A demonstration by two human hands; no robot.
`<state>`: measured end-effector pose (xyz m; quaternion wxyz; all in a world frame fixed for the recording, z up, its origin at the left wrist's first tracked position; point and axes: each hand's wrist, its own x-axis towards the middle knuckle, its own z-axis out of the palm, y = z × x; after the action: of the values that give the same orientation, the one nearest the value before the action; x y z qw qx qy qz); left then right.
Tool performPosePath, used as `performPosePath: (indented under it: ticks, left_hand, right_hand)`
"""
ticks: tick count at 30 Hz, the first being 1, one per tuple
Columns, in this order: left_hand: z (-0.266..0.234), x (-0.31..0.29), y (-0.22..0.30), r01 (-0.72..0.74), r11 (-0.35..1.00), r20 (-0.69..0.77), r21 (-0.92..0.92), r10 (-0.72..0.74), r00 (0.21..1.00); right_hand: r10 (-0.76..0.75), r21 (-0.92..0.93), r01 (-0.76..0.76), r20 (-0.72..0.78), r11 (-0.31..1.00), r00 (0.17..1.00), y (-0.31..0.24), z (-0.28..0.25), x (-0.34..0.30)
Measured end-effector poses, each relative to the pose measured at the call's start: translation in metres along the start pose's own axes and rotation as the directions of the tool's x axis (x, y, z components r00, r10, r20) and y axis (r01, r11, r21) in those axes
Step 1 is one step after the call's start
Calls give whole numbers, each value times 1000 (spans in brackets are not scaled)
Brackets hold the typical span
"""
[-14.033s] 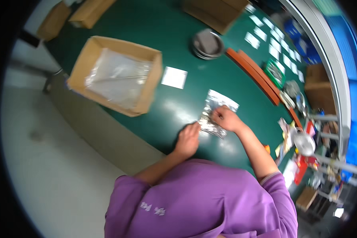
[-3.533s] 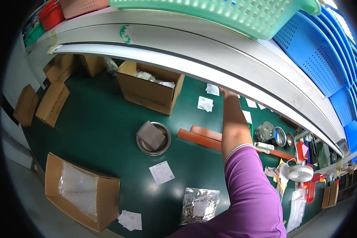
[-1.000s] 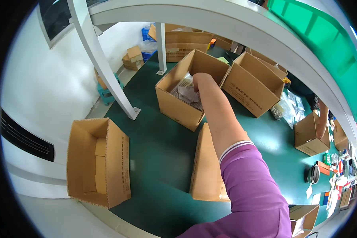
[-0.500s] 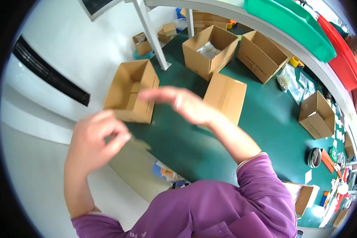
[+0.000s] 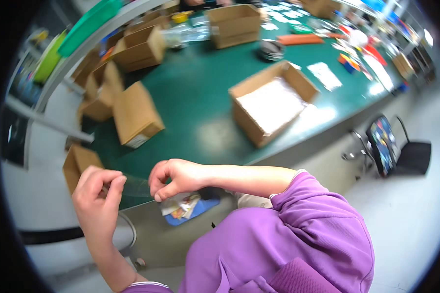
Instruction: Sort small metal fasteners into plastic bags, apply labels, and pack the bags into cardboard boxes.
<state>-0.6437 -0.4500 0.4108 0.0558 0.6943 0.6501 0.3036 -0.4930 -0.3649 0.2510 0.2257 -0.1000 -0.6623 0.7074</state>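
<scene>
My left hand [image 5: 97,198] is raised at the lower left, its thumb and fingers pinched together. Close by on its right, my right hand [image 5: 176,178] is curled with the fingertips turned down toward the left hand. A faint see-through sheen shows between the two; whether it is a clear film held in the fingers is too hard to make out. Behind my left hand is an open cardboard box [image 5: 78,163], partly hidden by it. A closed carton [image 5: 136,113] lies on the green table [image 5: 195,102] beyond my hands.
An open box with a white lining [image 5: 243,115] stands near the table's front edge. More open cartons [image 5: 141,51] line the far left, and another box [image 5: 233,29] stands at the back. A blue bin [image 5: 198,211] with scraps sits below the edge; a chair [image 5: 410,158] is at right.
The view has swung toward the right side of the table. My right hand, earlier stretched out over the table, is now curled beside my left hand.
</scene>
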Motion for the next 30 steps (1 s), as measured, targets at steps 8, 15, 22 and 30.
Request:
performPosePath:
  ticks: [8,15,22,30]
  left_hand:
    - [82,-17,154,-270,912,-52,-310,267,962]
    - [280,1,272,50,547,153,-836,145,977]
    - [518,38,374,696,154,662,-702,-219,717]
    - [646,143,415,667,232,552,-708,-409,727]
  right_hand:
    - [159,150,-103,-436,983,886,-74,-49,-241]
    - [223,195,-109,-839,975,496,-106,-154,-463]
    - [145,-4,-449,-944,894,296,-121,-338,-606]
    - [216,-44,-535,-885,844,413,-104,-550,-616]
